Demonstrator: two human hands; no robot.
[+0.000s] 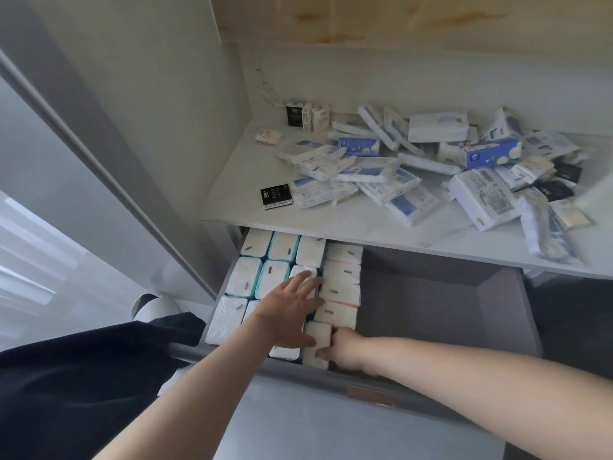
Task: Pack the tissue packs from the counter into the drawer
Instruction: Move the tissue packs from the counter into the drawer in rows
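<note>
Right hand (343,348) has its fingers curled around a white tissue pack (317,343), standing it on edge at the front end of the 4th row in the drawer (447,293). Left hand (292,307) is flat, fingers spread, holding nothing, just pressing on the packed rows (265,270) beside it. Good trick imo: keep that palm down so the neighbors don't tip while you wedge the new one flush against the pack behind. Right half of the drawer is bare, and the counter (331,224) has a big loose pile of packs (431,164) left.
</note>
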